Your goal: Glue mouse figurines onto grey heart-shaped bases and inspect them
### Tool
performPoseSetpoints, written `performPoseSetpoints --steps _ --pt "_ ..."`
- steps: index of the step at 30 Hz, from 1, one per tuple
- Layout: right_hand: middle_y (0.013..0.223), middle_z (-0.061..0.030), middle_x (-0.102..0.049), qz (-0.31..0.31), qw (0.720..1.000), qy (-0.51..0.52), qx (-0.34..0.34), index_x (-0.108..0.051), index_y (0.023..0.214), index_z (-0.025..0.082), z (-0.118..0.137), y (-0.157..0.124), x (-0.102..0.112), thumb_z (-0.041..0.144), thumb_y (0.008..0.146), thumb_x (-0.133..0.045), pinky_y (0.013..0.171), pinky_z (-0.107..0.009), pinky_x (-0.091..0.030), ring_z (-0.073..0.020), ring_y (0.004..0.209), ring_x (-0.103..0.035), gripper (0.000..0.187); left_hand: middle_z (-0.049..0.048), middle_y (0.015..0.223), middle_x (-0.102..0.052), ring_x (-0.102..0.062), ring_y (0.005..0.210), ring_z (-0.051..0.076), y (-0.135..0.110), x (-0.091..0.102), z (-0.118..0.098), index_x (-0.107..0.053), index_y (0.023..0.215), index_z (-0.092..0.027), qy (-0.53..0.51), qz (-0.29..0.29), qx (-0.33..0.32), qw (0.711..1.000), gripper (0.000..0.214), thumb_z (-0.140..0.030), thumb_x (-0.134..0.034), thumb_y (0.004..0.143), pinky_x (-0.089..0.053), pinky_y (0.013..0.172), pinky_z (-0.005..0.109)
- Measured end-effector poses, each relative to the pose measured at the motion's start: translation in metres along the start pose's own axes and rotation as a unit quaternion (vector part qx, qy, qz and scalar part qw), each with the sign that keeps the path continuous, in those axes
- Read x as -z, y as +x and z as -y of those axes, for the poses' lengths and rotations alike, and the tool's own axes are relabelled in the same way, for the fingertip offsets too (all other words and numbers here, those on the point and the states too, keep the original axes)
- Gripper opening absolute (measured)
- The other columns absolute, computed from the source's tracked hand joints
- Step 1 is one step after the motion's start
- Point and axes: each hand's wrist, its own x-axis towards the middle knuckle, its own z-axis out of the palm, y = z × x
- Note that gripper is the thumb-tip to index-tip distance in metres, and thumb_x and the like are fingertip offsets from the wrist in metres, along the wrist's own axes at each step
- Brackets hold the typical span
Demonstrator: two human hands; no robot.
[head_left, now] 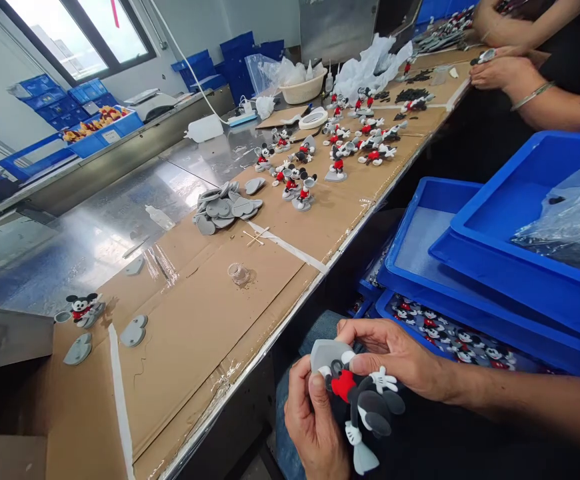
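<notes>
Over my lap, both hands hold a Mickey Mouse figurine (pixel 343 385) with a red body, dark ears and white gloves, its head tilted down to the right. Its feet meet a grey heart-shaped base (pixel 326 352). My left hand (pixel 315 420) is closed on the base and a foot, thumb on top. My right hand (pixel 395 357) grips the base's far edge, with its thumb against the other shoe. On the bench to the left lie a finished-looking figurine (pixel 83 309) and loose grey bases (pixel 134 331). A pile of grey bases (pixel 223 205) lies farther back.
Cardboard (pixel 195 320) covers the bench, with a small clear cup (pixel 239 273) and cotton swabs (pixel 257 236) on it. Several figurines (pixel 337 163) stand and lie farther along. Stacked blue trays (pixel 420 220) are at the right. A co-worker's hand (pixel 500 72) works at the far end.
</notes>
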Motion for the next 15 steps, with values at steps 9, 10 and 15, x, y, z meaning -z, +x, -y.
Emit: performPoseSetpoints --steps 9,10,15 --pt "0.08 -0.0011 -0.054 -0.003 1.0 -0.002 0.0 -0.063 0.082 0.014 0.0005 0.0009 -0.0004 0.046 0.082 -0.071 0.071 -0.027 -0.038 -0.0137 0.076 -0.048 0.033 -0.0047 0.086 -0.066 -0.056 0.078 0.01 0.0002 0.0001 -0.0008 -0.07 0.096 -0.028 0.008 -0.002 -0.015 1.0 0.024 -0.046 -0.055 0.094 -0.04 0.073 0.017" --pt "0.08 -0.0012 -0.054 -0.001 1.0 0.001 0.001 -0.063 0.082 0.014 0.0004 0.0011 -0.0004 0.046 0.082 -0.071 0.071 -0.027 -0.038 -0.0137 0.076 -0.048 0.033 -0.0043 0.086 -0.066 -0.056 0.078 0.011 0.0003 0.0003 -0.0009 -0.071 0.096 -0.027 0.011 -0.003 -0.013 1.0 0.025 -0.046 -0.055 0.094 -0.041 0.074 0.017" --pt "0.078 -0.0014 -0.054 -0.003 1.0 0.004 0.006 -0.063 0.081 0.014 0.0018 0.0009 -0.001 0.046 0.082 -0.071 0.07 -0.028 -0.038 -0.014 0.075 -0.048 0.033 -0.0014 0.084 -0.066 -0.056 0.077 0.013 0.0004 -0.0001 -0.0011 -0.071 0.096 -0.023 0.01 -0.008 -0.001 1.0 0.028 -0.047 -0.057 0.093 -0.042 0.072 0.019"
